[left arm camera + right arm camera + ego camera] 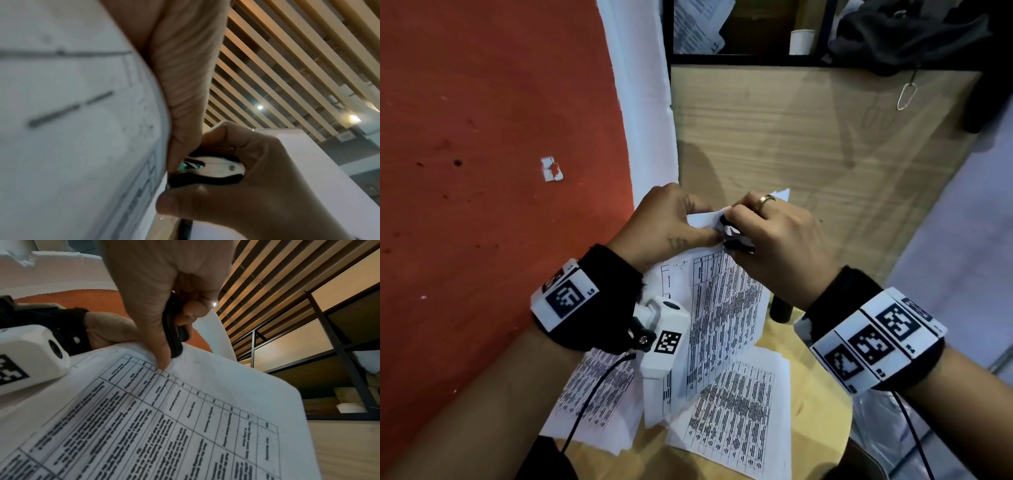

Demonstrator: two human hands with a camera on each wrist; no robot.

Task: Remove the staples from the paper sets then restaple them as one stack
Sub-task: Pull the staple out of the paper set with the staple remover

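My left hand (707, 229) pinches the top corner of a printed paper set (726, 308) and holds it up above the table. My right hand (736, 228) grips a black staple remover (738, 244) whose jaws meet that same corner. The left wrist view shows the staple remover (216, 170) with its metal side, held in the right hand (246, 186) against the edge of the paper set (72, 113). In the right wrist view, thumb and fingers squeeze the staple remover (174, 332) over the paper set (185, 418). The staple itself is hidden.
More printed paper sets (739, 414) (595, 394) lie on the yellow wooden table (815, 404) under my wrists. Behind stands a wooden shelf panel (808, 137) with a paper cup (802, 41), a dark bag (911, 34) and a hanging clip (906, 96). A red wall (482, 171) fills the left.
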